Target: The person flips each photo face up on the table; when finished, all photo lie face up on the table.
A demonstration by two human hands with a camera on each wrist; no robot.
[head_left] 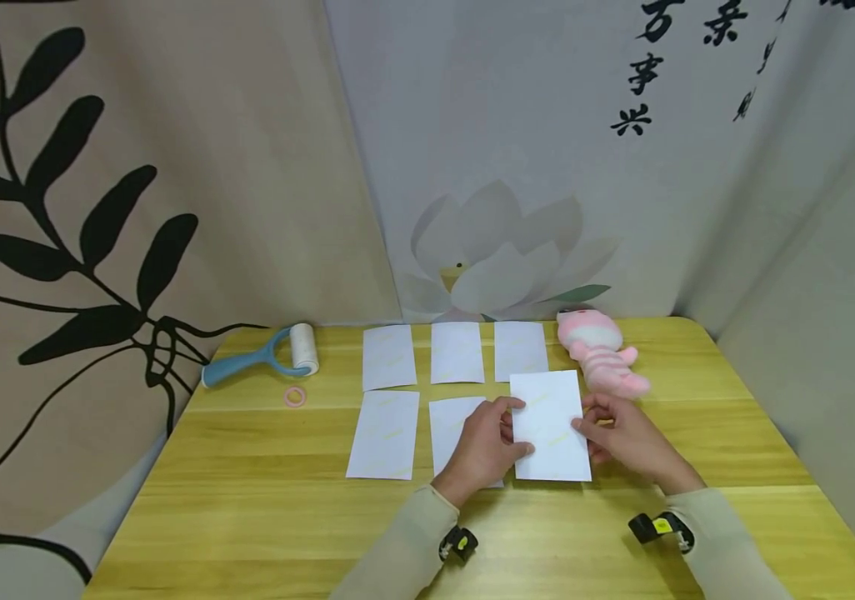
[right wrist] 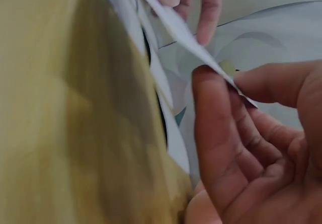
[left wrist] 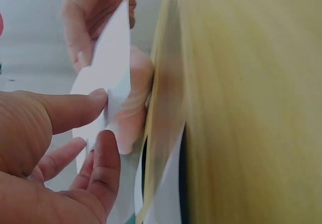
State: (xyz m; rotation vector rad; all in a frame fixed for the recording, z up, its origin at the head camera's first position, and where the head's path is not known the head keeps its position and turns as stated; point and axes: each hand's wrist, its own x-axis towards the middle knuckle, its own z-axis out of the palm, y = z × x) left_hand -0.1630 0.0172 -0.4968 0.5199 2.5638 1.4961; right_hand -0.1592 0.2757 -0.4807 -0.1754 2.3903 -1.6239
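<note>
"Head view: what are the two hands doing?"

"They hold one white card [head_left: 550, 425] between them, raised off the table [head_left: 247, 517] and to the right of its middle. The left hand [head_left: 483, 446] pinches the left edge and the right hand [head_left: 626, 437] the right edge. Faint yellow marks cross the face."

"How far apart are the fingers?"

"On the right hand, only the thickness of the card parts thumb from forefinger; the right wrist view shows the other fingers bent. In the left wrist view, the left thumb meets the card, with its fingers curled close by."

"And on the table?"

"Five other cards lie flat. Three make a back row: back left [head_left: 388, 357], back middle [head_left: 457, 352] and back right [head_left: 521, 350]. Nearer are front left [head_left: 384, 435] and front middle [head_left: 448, 421], the latter partly hidden by the left hand."

"Anything around them?"

"A pink plush toy [head_left: 594, 346] lies beyond the right hand, near the back right card. At the far left rests a roller [head_left: 236, 365] with a blue handle, and a small pink ring [head_left: 295, 397] lies just in front of it. Behind hangs a curtain [head_left: 277, 167] with black leaves."
</note>
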